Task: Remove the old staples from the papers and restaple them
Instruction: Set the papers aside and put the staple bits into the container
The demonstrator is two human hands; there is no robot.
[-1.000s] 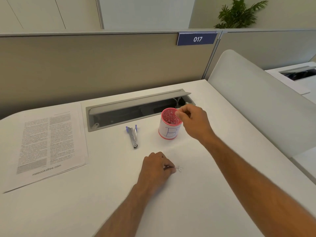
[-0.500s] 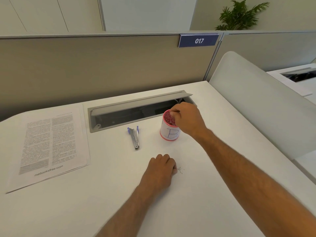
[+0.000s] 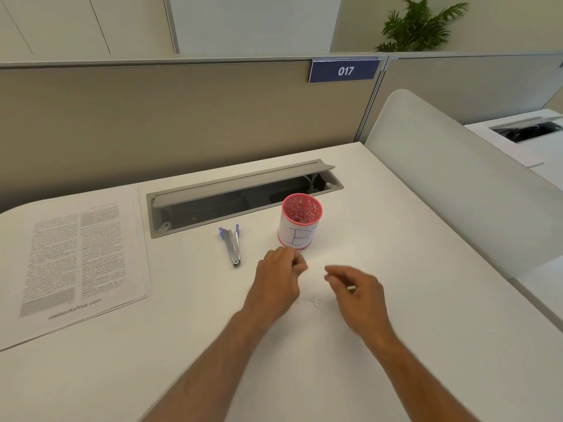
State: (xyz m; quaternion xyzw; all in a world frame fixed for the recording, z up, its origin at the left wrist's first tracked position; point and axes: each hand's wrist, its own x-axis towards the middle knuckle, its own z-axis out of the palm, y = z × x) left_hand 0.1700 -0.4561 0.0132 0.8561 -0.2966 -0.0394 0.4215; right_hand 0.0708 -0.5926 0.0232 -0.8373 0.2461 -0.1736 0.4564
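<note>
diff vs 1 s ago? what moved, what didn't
The right hand left the pink cup and came back toward the loose staples. The left hand shifted up toward the cup, fingers curled. Cup, stapler, papers and staples stayed put.

White desk [image 3: 380,233]. Cable hatch [image 3: 243,196] set into the desk near the back edge, grey lid propped open, dark inside. Beige partition [image 3: 182,123] behind the desk, carrying a blue sign [image 3: 345,70] numbered 017 at its top right. Pale rounded divider [image 3: 457,184] along the desk's right side. Second white desk [image 3: 518,138] beyond it. Green plant [image 3: 420,25] behind the partition, upper right.
</note>
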